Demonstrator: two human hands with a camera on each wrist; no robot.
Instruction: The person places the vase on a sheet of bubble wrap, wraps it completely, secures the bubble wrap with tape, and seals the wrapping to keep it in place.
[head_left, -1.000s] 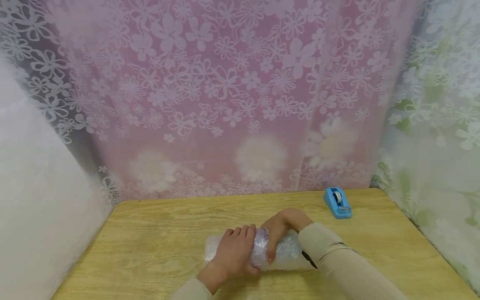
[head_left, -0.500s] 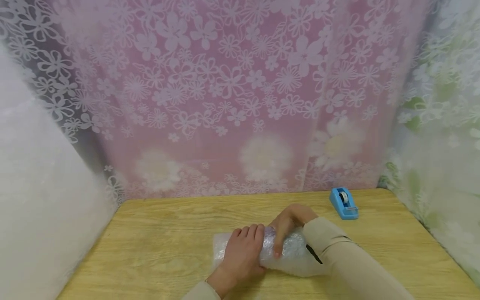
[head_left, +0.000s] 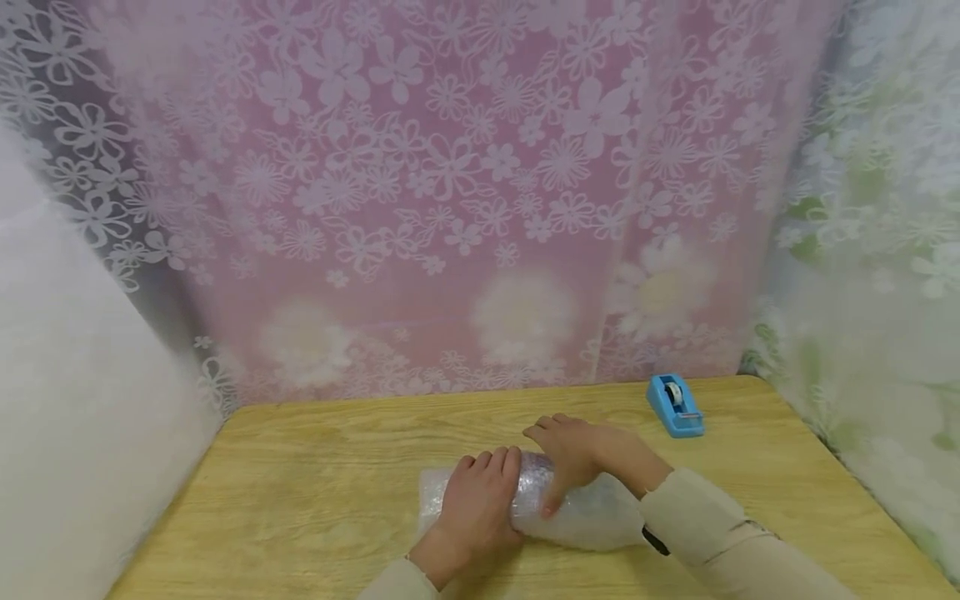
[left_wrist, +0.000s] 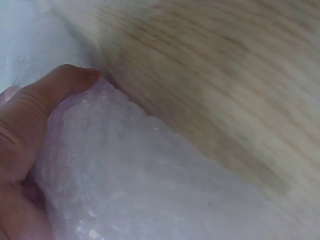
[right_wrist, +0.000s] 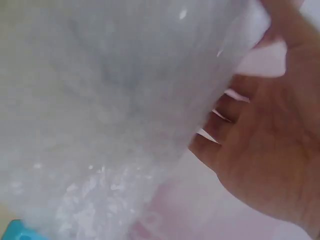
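A bundle of clear bubble wrap (head_left: 592,512) lies across the table in the head view, with a faint purple tint near its middle. What is inside it cannot be made out. My left hand (head_left: 480,504) grips its left part, fingers over the top and thumb at the near side. In the left wrist view the thumb (left_wrist: 55,87) bends against the wrap's edge. Over the bundle's middle is my right hand (head_left: 576,454), its fingers stretched out past the far side and its thumb on the wrap. The right wrist view shows the fingers (right_wrist: 227,112) partly hidden behind the wrap.
On the wooden table (head_left: 315,475), a blue tape dispenser (head_left: 677,407) stands at the back right. A pink flowered curtain (head_left: 450,208) hangs behind the table. Pale sheets (head_left: 877,292) close off both sides.
The right hand's fingers have straightened and lifted off the top of the bundle, and its wrist has shifted right. The left hand keeps its grip. The bundle's right end now bulges nearer.
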